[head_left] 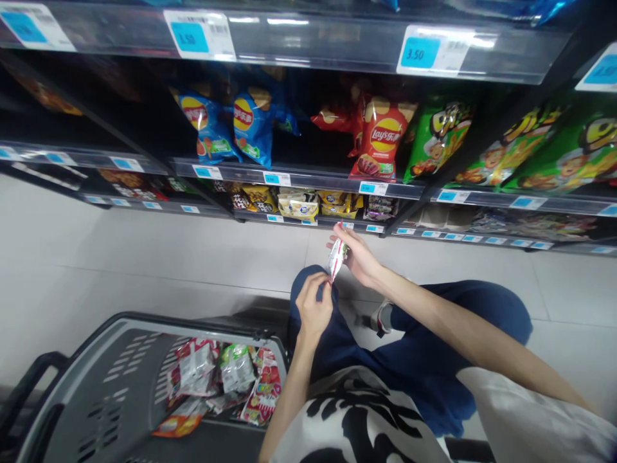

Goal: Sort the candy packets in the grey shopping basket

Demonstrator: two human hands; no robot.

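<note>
Between my two hands is a small snack packet (337, 260), its white back with a red stripe facing left. My right hand (357, 255) grips its upper end and far side, the fingers partly behind it. My left hand (314, 305) pinches the packet's lower corner between thumb and fingertips. Both hands are above my knees, in front of the lowest shelf. To the left, a grey shopping basket (120, 399) holds several snack packets (236, 370) in red, green, silver and orange.
Ahead stands a shelf unit with price tags (373, 188). On it are blue chip bags (254, 126), a red Lay's bag (383, 138), green snack bags (436, 138) and small yellow packs (299, 204) low down. The basket's black handle (29, 392) sticks out left over the tiled floor (120, 257).
</note>
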